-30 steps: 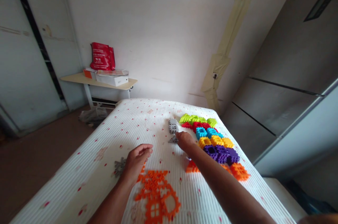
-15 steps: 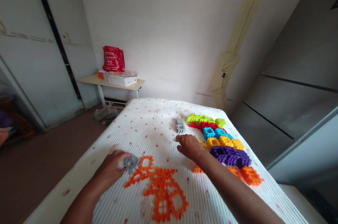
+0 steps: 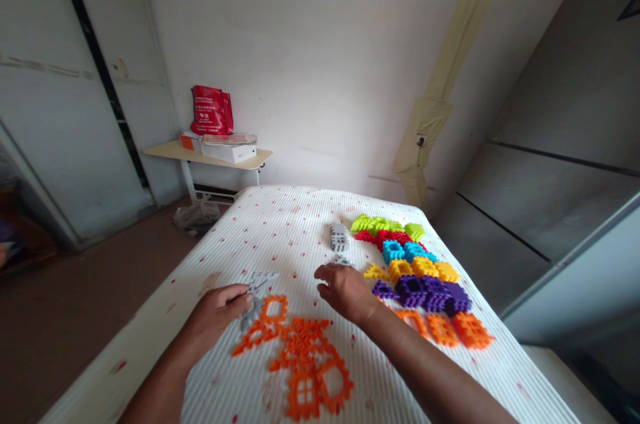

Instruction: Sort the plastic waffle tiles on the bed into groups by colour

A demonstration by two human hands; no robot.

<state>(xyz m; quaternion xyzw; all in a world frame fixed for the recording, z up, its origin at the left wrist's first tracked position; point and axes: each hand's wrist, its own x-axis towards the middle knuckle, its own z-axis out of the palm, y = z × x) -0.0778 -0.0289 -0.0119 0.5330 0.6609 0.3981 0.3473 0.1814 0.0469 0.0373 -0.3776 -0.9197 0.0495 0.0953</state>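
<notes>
Now a gray piece point(image 3: 343, 260) shows past the right hand point(image 3: 346, 292), its fingers loose, empty; left hand point(image 3: 220, 312) touches gray shapes point(image 3: 252, 315), can't tell if gripping.

Toothed gray pieces point(image 3: 251, 315), blurred and partly hidden, lie just left of flat, openwork orange pieces point(image 3: 300, 337), some overlapping. 1 paler gray piece point(image 3: 264, 280) lies just beyond them. Farther off, 1 small gray piece point(image 3: 342, 260) sits near a notched gray block point(image 3: 339, 237).
</notes>
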